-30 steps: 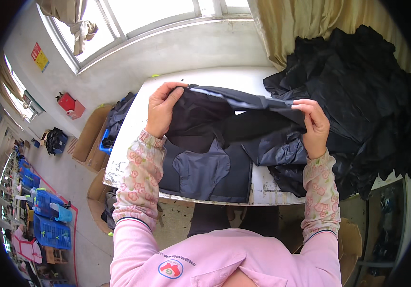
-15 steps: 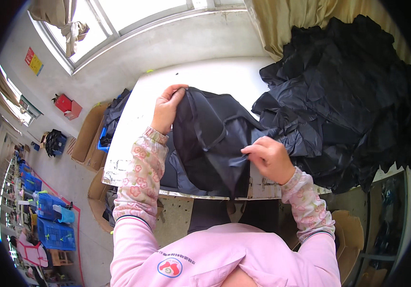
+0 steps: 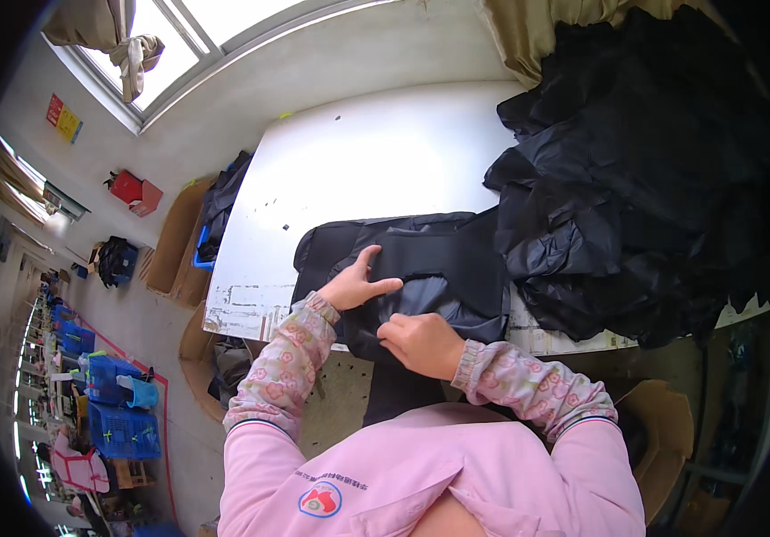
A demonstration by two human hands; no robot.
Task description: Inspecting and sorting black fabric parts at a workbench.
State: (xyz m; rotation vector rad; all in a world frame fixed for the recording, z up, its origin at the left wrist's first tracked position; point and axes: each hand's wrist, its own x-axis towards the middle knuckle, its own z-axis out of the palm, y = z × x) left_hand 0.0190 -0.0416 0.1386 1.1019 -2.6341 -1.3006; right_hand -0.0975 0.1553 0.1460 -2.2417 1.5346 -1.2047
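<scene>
A dark garment piece, held up a second ago, now lies flat at the near edge of the white table — the left hand spread open on it, the right hand curled, pinching its lower edge. A heap of black fabric crowds the table's right side, touching the piece.

Two hands — left hand, right hand — one flat dark garment, one black fabric heap, one white table
</scene>
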